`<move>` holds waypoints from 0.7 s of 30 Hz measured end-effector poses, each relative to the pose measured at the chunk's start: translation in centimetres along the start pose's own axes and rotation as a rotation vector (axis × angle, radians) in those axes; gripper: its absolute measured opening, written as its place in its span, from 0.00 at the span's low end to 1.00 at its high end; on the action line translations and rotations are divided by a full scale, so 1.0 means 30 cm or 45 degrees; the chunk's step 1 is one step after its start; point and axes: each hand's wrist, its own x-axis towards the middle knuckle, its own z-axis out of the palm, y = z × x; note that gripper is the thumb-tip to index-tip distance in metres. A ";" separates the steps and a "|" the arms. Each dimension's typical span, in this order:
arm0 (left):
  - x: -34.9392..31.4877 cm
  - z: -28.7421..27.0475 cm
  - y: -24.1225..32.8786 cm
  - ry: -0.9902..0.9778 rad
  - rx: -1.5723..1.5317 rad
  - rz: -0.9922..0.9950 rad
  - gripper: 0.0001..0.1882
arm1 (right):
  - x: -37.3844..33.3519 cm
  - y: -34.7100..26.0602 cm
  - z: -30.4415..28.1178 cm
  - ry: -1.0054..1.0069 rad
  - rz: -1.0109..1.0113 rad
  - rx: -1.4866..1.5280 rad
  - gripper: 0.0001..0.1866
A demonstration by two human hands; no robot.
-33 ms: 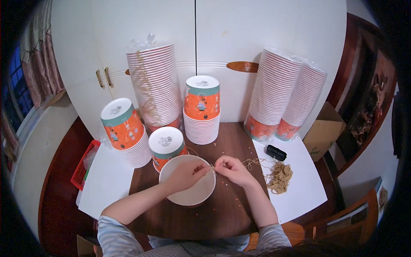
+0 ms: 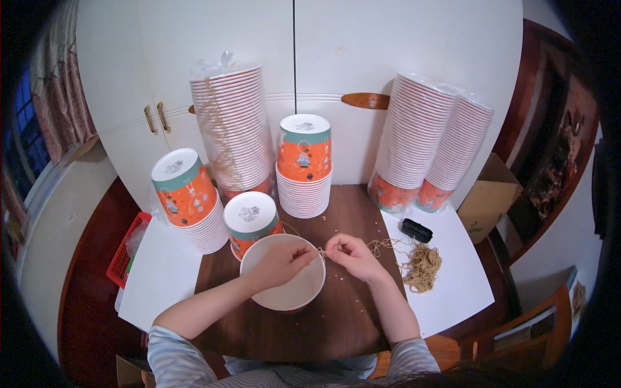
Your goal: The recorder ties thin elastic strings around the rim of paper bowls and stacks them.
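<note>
A paper bucket (image 2: 291, 296) with a white inside stands mouth up on the table in front of me. Over its opening reaches my left hand (image 2: 282, 264), its thumb and fingers pinched on thin tan twine (image 2: 321, 251) by the right side of the rim. My right hand (image 2: 352, 256) is just outside that rim, fingers closed on the same twine. Between the fingertips the twine looks looped or knotted, too small to make out. From the right hand a loose strand (image 2: 386, 243) runs to a tangled twine pile (image 2: 424, 268) at the right.
Upside-down orange and green bucket stacks stand at the left (image 2: 183, 191), behind the bucket (image 2: 251, 216) and at the middle back (image 2: 305, 152). Tall plastic-wrapped stacks rise at the back left (image 2: 234, 123) and back right (image 2: 414, 129). A black case (image 2: 416, 230) lies beside the twine pile.
</note>
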 end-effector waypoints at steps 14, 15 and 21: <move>-0.035 -0.037 0.049 -0.197 -0.604 -0.361 0.08 | -0.064 -0.120 0.092 0.139 -0.417 -0.656 0.05; -0.038 -0.038 0.046 -0.197 -0.605 -0.361 0.08 | -0.061 -0.125 0.091 0.139 -0.417 -0.656 0.05; -0.047 -0.033 -0.008 -0.230 -0.605 -0.161 0.07 | -0.040 -0.100 0.093 0.150 -0.561 -0.799 0.07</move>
